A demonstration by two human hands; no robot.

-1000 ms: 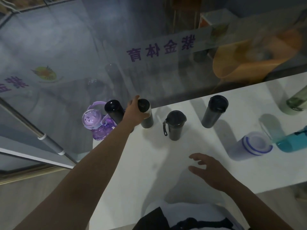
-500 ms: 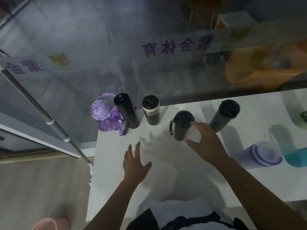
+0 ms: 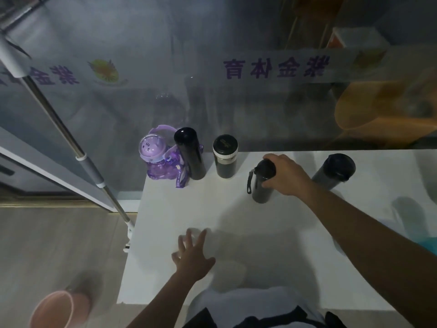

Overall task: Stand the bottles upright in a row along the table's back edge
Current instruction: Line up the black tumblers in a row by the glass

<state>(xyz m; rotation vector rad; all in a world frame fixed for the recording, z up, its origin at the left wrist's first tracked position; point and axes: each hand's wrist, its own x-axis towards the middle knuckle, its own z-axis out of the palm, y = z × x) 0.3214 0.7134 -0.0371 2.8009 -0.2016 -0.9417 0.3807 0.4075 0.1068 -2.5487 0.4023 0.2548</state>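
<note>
Along the back edge of the white table (image 3: 179, 209) stand a purple bottle (image 3: 157, 159), a tall black bottle (image 3: 190, 153) and a black bottle with a white band (image 3: 225, 156). My right hand (image 3: 285, 175) is closed over the lid of a black bottle with a side strap (image 3: 261, 185), which stands upright a little forward of the row. A dark grey bottle (image 3: 333, 171) stands to its right. My left hand (image 3: 192, 255) hovers with fingers spread over the near part of the table, holding nothing.
A glass wall with purple lettering (image 3: 274, 67) rises right behind the table. A metal pole (image 3: 89, 166) slants down at the left. A pink bucket (image 3: 59, 308) stands on the floor at the lower left. A teal object (image 3: 429, 245) shows at the right edge.
My right hand moved forward and closed on the strapped black bottle's lid. My left hand let go of the white-banded bottle earlier and drew back toward me.
</note>
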